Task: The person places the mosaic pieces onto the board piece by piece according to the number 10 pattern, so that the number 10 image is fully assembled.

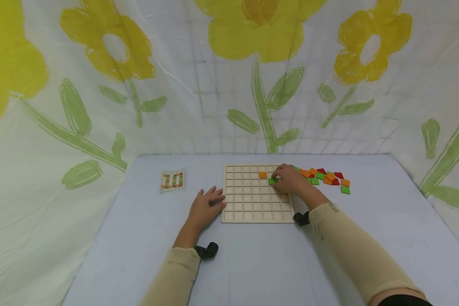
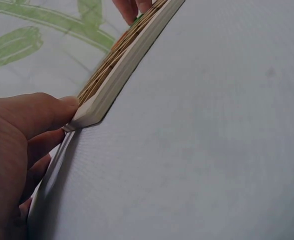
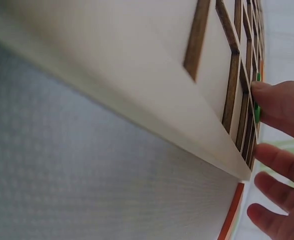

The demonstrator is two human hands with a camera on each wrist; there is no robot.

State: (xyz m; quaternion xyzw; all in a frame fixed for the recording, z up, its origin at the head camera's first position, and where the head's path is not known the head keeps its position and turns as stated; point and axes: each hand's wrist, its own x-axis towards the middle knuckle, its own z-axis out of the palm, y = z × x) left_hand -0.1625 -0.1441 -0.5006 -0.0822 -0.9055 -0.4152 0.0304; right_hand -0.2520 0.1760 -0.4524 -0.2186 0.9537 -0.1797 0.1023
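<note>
A pale wooden grid board [image 1: 248, 216] lies on the table with an orange tile [image 1: 263, 175] in one of its upper squares. My right hand [image 1: 290, 179] is over the board's upper right part, thumb and forefinger at either side of a green square tile [image 1: 272, 182] at the grid. In the right wrist view the thumb [image 3: 277, 95] touches this green tile [image 3: 257, 114], while the other fingers spread apart. My left hand [image 1: 204, 208] rests at the board's left edge, fingers extended. Its thumb [image 2: 52, 112] lies on the board's corner [image 2: 89, 115] in the left wrist view.
Loose orange, green and red tiles [image 1: 345, 190] lie scattered to the right of the board. A small pattern card [image 1: 172, 181] with coloured squares lies at the left. Behind the table hangs a white curtain [image 1: 187, 131] printed with yellow flowers.
</note>
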